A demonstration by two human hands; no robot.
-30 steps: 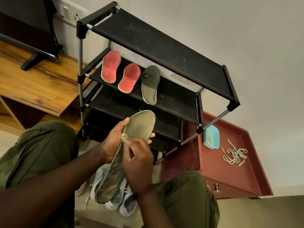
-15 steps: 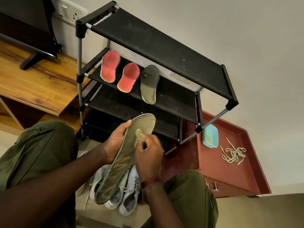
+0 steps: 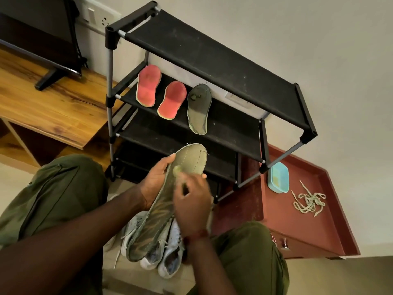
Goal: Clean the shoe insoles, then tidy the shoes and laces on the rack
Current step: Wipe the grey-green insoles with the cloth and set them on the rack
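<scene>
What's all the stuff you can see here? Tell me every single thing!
shoe rack: one, black, against the wall
red insoles: two, red, rack's second shelf, left
green insole: one, olive, same shelf, further right
held insole: one, olive, before the rack
pale pad: one, yellowish, blurred, on the held insole
white shoes: at least two, white, floor under the hands
red-brown unit: one, red-brown, right of the rack
blue tub: one, blue, on the unit
laces: one tangle, cream, beside the tub
wooden table: one, brown, left of the rack
screen: one, black, on the table
left hand: grips the held insole
right hand: holds the pale pad
</scene>
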